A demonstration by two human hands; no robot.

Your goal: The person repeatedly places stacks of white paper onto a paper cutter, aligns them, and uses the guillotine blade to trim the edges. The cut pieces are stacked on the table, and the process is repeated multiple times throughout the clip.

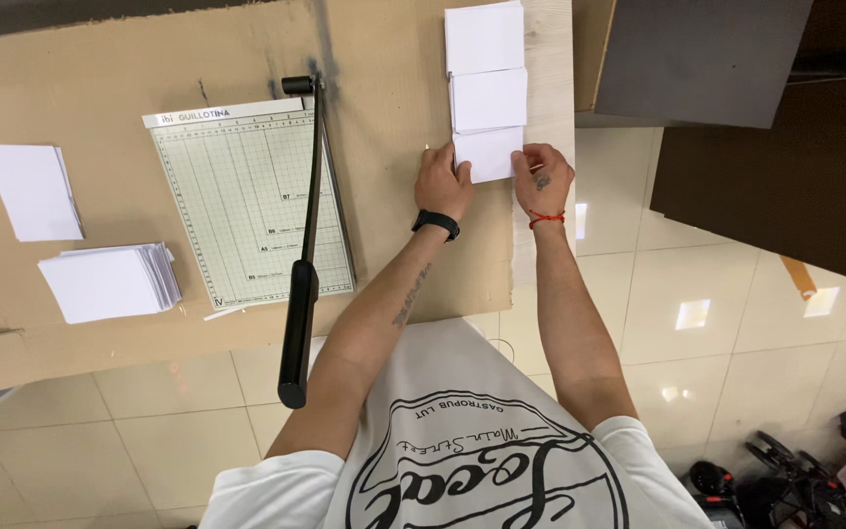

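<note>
While both hands press in on it from either side, the near stack [489, 154] of white cards sits between them at the table's far right, the left hand [443, 184] against its left edge and the right hand [541, 177] against its right edge, fingers curled on the card sides and not closed around anything else. It looks light, a thin pile of cut sheets; each sheet would be limp alone but the pile seems fairly stiff when squeezed square. The smooth faces probably slide on one another, so a loose grip would likely let the pile fan or skew; holding it by two opposite edges, as now, or pinching it top and bottom near a corner, seems the safest hold. Corners likely dent easily. Just beyond the hands lie two more stacks in a row, the middle stack [489, 99] touching or nearly touching the near one and the far stack [484, 37] past it. Close by the right hand is the table edge [562, 98], with tiled floor below, so little room lies on that side. Well to the left of the left hand stands a paper cutter [247, 201] with its black-handled blade arm [303, 255] lowered along the board's right side. Farther left again lie a fanned pile [110, 282] and a small pile [33, 191] of white sheets. Nothing lies between the hands and the cutter.
</note>
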